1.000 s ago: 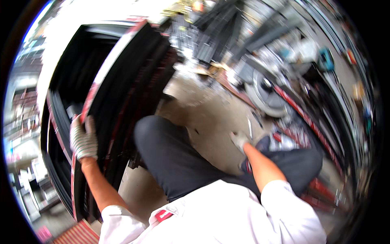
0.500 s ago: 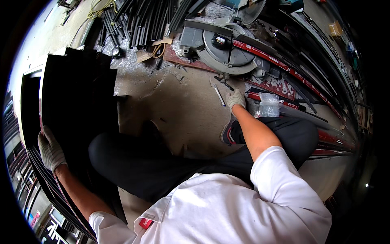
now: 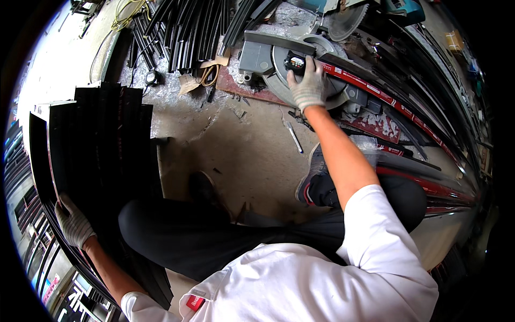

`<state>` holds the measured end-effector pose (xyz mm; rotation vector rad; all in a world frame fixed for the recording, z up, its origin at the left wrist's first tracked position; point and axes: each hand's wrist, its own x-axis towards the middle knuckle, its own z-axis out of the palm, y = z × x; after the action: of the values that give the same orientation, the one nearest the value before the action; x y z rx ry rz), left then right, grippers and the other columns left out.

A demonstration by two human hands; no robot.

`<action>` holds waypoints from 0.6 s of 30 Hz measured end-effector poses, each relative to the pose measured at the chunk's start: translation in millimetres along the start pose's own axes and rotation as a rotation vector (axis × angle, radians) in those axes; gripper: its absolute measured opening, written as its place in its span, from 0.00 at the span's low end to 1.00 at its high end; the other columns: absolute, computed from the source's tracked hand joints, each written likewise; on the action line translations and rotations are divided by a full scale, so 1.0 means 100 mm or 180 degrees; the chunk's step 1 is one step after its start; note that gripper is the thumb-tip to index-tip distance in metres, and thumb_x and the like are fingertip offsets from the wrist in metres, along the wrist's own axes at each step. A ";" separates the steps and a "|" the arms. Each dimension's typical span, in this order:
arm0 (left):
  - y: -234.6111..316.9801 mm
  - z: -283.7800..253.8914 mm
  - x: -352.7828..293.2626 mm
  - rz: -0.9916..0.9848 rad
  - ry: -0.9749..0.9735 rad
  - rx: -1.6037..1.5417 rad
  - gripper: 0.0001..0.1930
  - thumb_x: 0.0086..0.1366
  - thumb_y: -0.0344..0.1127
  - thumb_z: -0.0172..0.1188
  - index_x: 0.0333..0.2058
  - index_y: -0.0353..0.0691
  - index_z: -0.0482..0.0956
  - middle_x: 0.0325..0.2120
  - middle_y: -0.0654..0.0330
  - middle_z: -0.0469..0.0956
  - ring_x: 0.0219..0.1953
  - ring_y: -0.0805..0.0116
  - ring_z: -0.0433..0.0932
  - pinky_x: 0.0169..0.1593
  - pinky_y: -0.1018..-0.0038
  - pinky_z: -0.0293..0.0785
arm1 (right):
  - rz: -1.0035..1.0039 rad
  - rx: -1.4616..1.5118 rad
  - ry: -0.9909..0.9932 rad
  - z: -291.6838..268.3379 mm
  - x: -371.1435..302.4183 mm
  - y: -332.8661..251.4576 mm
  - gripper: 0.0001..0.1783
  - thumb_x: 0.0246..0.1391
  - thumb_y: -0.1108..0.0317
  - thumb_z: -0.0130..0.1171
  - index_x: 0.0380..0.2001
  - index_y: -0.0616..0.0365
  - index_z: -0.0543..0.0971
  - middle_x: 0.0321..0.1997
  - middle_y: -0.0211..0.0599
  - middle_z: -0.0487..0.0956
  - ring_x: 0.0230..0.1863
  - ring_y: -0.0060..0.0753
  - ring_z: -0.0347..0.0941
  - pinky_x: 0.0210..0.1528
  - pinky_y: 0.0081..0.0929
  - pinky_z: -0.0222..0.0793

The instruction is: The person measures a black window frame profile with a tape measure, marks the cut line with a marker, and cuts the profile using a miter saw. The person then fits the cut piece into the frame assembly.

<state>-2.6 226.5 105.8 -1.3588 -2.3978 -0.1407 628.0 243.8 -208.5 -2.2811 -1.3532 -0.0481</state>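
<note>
My left hand (image 3: 76,224), in a ribbed pale glove, grips the outer edge of a long black profile (image 3: 52,161) with a thin red line, beside a row of black profiles (image 3: 102,145) at my left. My gloved right hand (image 3: 310,88) reaches over the grey base of a miter saw (image 3: 276,96). Its thumb and fingers are spread at the lower right side of a black tape measure (image 3: 294,63) lying on the saw. A red-faced strip (image 3: 370,87) runs right from beside those fingers. The palm side is hidden.
The toothed saw blade (image 3: 347,22) stands beyond my right hand. A silver pen-like tool (image 3: 293,137) lies on the floor near my shoe (image 3: 315,174). Black bars (image 3: 196,35) are piled at the far side, near a round dark object (image 3: 154,78) and a brown cord loop (image 3: 208,75).
My right hand has moved up from the floor by my shoe to the tape measure on the saw. My left hand keeps its place on the profile. The view has shifted slightly.
</note>
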 end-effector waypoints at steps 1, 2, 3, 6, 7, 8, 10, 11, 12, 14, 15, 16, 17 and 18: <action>0.04 -0.04 -0.01 0.0022 0.0018 0.0001 0.42 0.73 0.75 0.42 0.65 0.42 0.77 0.58 0.52 0.83 0.61 0.49 0.79 0.63 0.62 0.73 | -0.0065 -0.0063 -0.0050 0.09 0.10 0.00 0.40 0.54 0.45 0.68 0.66 0.53 0.72 0.67 0.48 0.71 0.65 0.59 0.71 0.65 0.53 0.71; 0.10 -0.10 -0.05 -0.0046 -0.0043 0.0004 0.43 0.73 0.75 0.43 0.65 0.41 0.76 0.59 0.52 0.82 0.61 0.49 0.79 0.64 0.62 0.73 | -0.0072 -0.0196 -0.0304 0.10 0.19 -0.07 0.41 0.56 0.43 0.67 0.66 0.52 0.70 0.68 0.45 0.71 0.66 0.57 0.70 0.67 0.53 0.70; 0.09 -0.13 -0.06 -0.0046 -0.0017 0.0056 0.43 0.73 0.75 0.43 0.66 0.42 0.76 0.59 0.53 0.82 0.62 0.49 0.79 0.64 0.62 0.72 | -0.0077 -0.0466 -0.0774 0.09 0.26 -0.12 0.41 0.57 0.41 0.66 0.67 0.50 0.69 0.68 0.44 0.71 0.66 0.56 0.70 0.66 0.53 0.72; 0.05 -0.15 -0.09 -0.0035 0.0116 0.0086 0.42 0.73 0.75 0.43 0.66 0.45 0.76 0.59 0.53 0.82 0.62 0.49 0.79 0.64 0.62 0.72 | -0.0264 -0.0689 -0.1158 0.14 0.45 -0.18 0.40 0.56 0.41 0.68 0.66 0.50 0.70 0.64 0.42 0.74 0.65 0.54 0.73 0.61 0.53 0.77; 0.06 -0.14 -0.09 -0.0006 0.0127 0.0097 0.42 0.73 0.75 0.42 0.66 0.46 0.76 0.58 0.53 0.83 0.61 0.49 0.80 0.63 0.61 0.73 | -0.0296 -0.0942 -0.1335 0.16 0.50 -0.17 0.39 0.56 0.42 0.68 0.65 0.50 0.71 0.63 0.43 0.75 0.64 0.53 0.74 0.61 0.52 0.77; 0.09 -0.12 -0.09 0.0024 0.0138 0.0105 0.42 0.72 0.76 0.42 0.65 0.47 0.77 0.57 0.53 0.83 0.59 0.49 0.81 0.62 0.61 0.74 | -0.0314 -0.1015 -0.1327 0.18 0.53 -0.17 0.38 0.57 0.41 0.68 0.64 0.50 0.72 0.62 0.44 0.75 0.63 0.53 0.74 0.61 0.52 0.77; 0.07 -0.08 -0.06 0.0081 0.0108 0.0039 0.41 0.73 0.76 0.42 0.65 0.48 0.78 0.56 0.53 0.84 0.58 0.49 0.82 0.60 0.61 0.76 | -0.0334 -0.1089 -0.1331 0.18 0.56 -0.19 0.35 0.56 0.41 0.69 0.59 0.50 0.75 0.60 0.45 0.76 0.62 0.53 0.75 0.60 0.51 0.78; 0.10 -0.09 -0.07 0.0038 0.0089 0.0066 0.39 0.73 0.74 0.44 0.64 0.47 0.78 0.55 0.53 0.85 0.57 0.49 0.82 0.60 0.61 0.76 | -0.0324 -0.0960 -0.1351 0.17 0.50 -0.21 0.35 0.56 0.41 0.69 0.58 0.50 0.75 0.60 0.46 0.77 0.61 0.53 0.75 0.60 0.51 0.78; 0.03 -0.04 -0.04 0.0115 0.0130 0.0077 0.39 0.74 0.73 0.44 0.63 0.47 0.78 0.55 0.53 0.84 0.57 0.49 0.82 0.59 0.61 0.76 | -0.0315 -0.0832 -0.1368 0.14 0.37 -0.22 0.34 0.56 0.41 0.69 0.57 0.50 0.75 0.59 0.46 0.77 0.61 0.54 0.75 0.60 0.51 0.78; -0.11 -0.01 0.00 0.0199 0.0296 0.0131 0.38 0.74 0.72 0.46 0.63 0.46 0.78 0.56 0.53 0.84 0.57 0.48 0.82 0.58 0.60 0.77 | -0.0242 -0.0373 -0.1285 0.06 0.09 -0.37 0.36 0.52 0.40 0.70 0.58 0.48 0.76 0.59 0.49 0.77 0.60 0.56 0.74 0.61 0.51 0.75; 0.10 -0.14 -0.08 -0.0001 0.0073 0.0117 0.39 0.73 0.73 0.46 0.63 0.46 0.78 0.57 0.51 0.83 0.57 0.47 0.82 0.58 0.59 0.77 | -0.0260 -0.0205 -0.1233 0.04 -0.08 -0.39 0.35 0.53 0.39 0.69 0.55 0.49 0.76 0.58 0.48 0.77 0.61 0.56 0.74 0.58 0.52 0.77; 0.03 -0.16 -0.06 0.0050 0.0214 0.0160 0.39 0.73 0.73 0.46 0.63 0.46 0.78 0.55 0.51 0.84 0.56 0.47 0.83 0.57 0.59 0.78 | -0.0157 -0.0051 -0.1341 0.00 -0.25 -0.47 0.36 0.51 0.38 0.70 0.56 0.48 0.76 0.57 0.48 0.77 0.62 0.56 0.73 0.58 0.52 0.76; -0.01 -0.11 -0.04 0.0123 0.0321 0.0159 0.39 0.73 0.73 0.47 0.63 0.45 0.78 0.54 0.51 0.84 0.54 0.47 0.83 0.55 0.60 0.79 | -0.0033 0.0024 -0.1268 -0.03 -0.43 -0.50 0.37 0.51 0.37 0.69 0.57 0.47 0.76 0.56 0.49 0.77 0.59 0.56 0.75 0.57 0.51 0.77; 0.00 -0.15 -0.06 0.0112 0.0314 0.0160 0.39 0.73 0.73 0.47 0.62 0.45 0.78 0.53 0.51 0.85 0.53 0.48 0.84 0.54 0.60 0.79 | 0.0262 0.0385 -0.1529 -0.12 -0.60 -0.58 0.37 0.51 0.37 0.67 0.58 0.47 0.76 0.56 0.51 0.77 0.55 0.56 0.78 0.56 0.51 0.77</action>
<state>4.0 217.5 117.1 -1.3390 -2.2799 -0.1338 551.3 212.5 -192.0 -2.3274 -1.4343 0.6281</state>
